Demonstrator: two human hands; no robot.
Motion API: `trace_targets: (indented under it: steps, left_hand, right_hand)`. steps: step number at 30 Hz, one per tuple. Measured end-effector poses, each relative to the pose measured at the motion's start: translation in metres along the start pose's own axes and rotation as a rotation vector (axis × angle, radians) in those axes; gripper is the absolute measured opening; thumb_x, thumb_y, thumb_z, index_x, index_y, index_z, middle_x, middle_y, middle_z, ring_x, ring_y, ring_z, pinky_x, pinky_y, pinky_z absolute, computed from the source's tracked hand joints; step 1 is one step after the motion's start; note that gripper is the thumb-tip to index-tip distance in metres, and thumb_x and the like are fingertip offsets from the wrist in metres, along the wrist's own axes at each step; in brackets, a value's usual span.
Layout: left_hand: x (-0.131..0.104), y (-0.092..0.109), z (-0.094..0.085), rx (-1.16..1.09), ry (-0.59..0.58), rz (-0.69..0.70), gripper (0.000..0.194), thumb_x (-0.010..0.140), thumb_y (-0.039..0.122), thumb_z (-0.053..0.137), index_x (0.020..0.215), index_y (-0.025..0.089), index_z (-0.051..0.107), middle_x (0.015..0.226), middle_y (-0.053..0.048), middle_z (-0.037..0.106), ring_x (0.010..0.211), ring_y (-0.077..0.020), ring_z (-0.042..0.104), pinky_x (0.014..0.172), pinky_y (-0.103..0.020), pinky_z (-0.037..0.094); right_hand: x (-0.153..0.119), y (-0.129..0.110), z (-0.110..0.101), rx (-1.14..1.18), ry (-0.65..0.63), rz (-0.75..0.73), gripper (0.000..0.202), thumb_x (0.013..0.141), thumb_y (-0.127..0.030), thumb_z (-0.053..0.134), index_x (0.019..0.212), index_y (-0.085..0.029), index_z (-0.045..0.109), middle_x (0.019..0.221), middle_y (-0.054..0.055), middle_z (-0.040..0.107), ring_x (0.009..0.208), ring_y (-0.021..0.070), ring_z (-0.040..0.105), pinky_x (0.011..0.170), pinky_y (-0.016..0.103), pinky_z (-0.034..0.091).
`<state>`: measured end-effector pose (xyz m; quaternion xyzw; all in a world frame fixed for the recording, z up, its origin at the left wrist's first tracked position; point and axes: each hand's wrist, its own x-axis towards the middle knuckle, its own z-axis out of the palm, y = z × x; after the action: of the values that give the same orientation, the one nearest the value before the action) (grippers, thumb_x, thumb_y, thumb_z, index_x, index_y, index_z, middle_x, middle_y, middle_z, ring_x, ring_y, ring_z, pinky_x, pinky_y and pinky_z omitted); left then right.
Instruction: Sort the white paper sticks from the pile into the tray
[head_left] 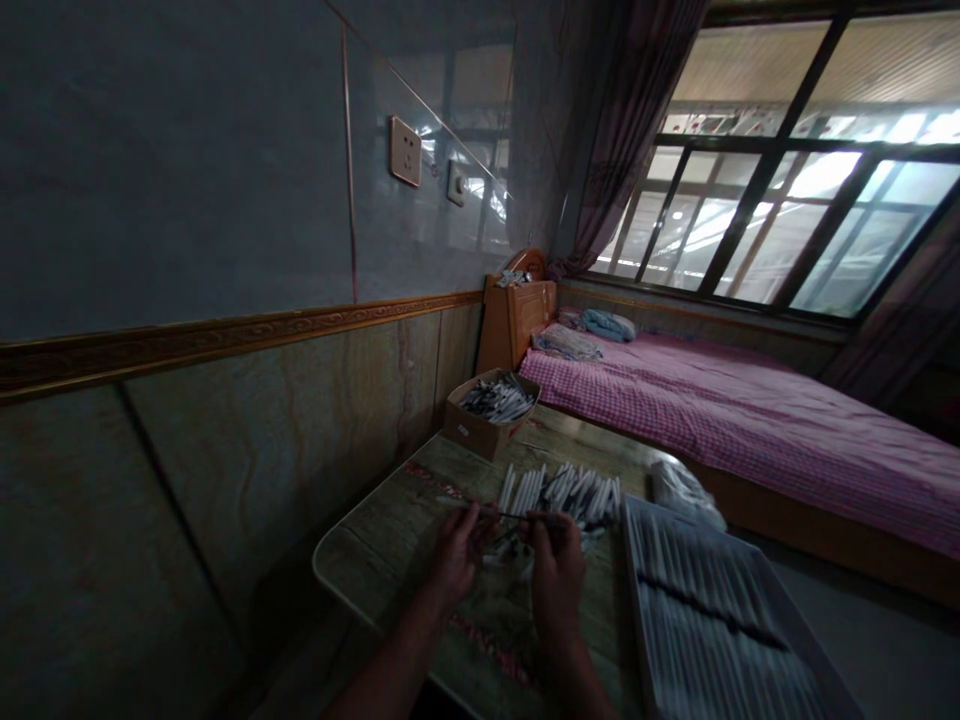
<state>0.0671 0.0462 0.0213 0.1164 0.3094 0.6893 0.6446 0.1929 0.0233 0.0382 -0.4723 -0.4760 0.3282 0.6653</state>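
Over the bench, a slender pen-like piece is held level between both hands, its dark middle left exposed. One end is pinched by the thumb and fingers of the left hand, past which a pale tip is seen; the other is gripped by the right hand, with the fingers curled closed. Whether one part or two are held cannot be told. Just beyond the hands, a loose pile of pale sticks is spread, mixed with darker pieces. Farther back, near the wall, a cardboard box is filled with similar pieces. To the right, a tray is lined with pale rows, crossed by a dark strip. Behind it, a plastic bag is seen near the bed.
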Motion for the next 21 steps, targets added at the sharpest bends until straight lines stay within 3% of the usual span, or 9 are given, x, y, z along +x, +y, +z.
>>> trace_targets:
  steps: [7,11,13,17,21]
  left_hand:
    - [0.0,-0.002,-0.003,0.035,-0.036,-0.033,0.009,0.078,0.015,0.071,0.077,0.013,0.063,0.081,-0.005,0.076,0.07,-0.017,0.073,0.063,-0.024,0.059]
    - [-0.002,-0.005,-0.004,0.064,-0.131,-0.067,0.012,0.076,0.016,0.074,0.081,0.013,0.064,0.081,-0.005,0.076,0.07,-0.0173,0.073,0.062,-0.024,0.059]
    - [-0.002,-0.003,-0.003,0.036,-0.124,-0.071,0.01,0.077,0.016,0.073,0.081,0.014,0.064,0.081,-0.005,0.076,0.07,-0.0169,0.073,0.061,-0.023,0.059]
    - [0.0,0.006,-0.002,-0.062,-0.024,-0.076,0.005,0.082,0.012,0.067,0.079,0.014,0.064,0.08,-0.004,0.076,0.069,-0.0146,0.073,0.061,-0.021,0.059]
    - [0.0,0.007,-0.001,-0.057,-0.046,-0.103,0.005,0.083,0.012,0.066,0.08,0.013,0.063,0.083,-0.005,0.076,0.071,-0.0159,0.073,0.061,-0.023,0.06]
  right_hand:
    - [0.001,-0.001,-0.007,-0.105,-0.064,-0.074,0.018,0.086,-0.037,0.051,0.089,-0.021,0.059,0.076,0.0,0.063,0.07,0.0163,0.06,0.067,0.028,0.047]
    - [-0.002,0.003,-0.01,-0.165,-0.132,-0.084,0.016,0.084,-0.032,0.052,0.091,-0.021,0.061,0.086,0.003,0.067,0.08,0.0177,0.063,0.073,0.029,0.049]
    - [-0.002,0.007,-0.011,-0.241,-0.174,-0.099,0.021,0.084,-0.029,0.051,0.101,-0.021,0.061,0.094,0.005,0.069,0.085,0.0183,0.064,0.075,0.03,0.049]
    - [0.001,0.011,-0.02,-0.682,-0.26,-0.145,0.025,0.086,-0.021,0.044,0.102,-0.022,0.063,0.1,0.007,0.068,0.092,0.0203,0.062,0.079,0.029,0.045]
    - [0.004,0.004,-0.026,-1.138,-0.345,-0.123,0.024,0.09,-0.021,0.045,0.095,-0.023,0.068,0.098,0.008,0.067,0.096,0.0228,0.059,0.079,0.029,0.04]
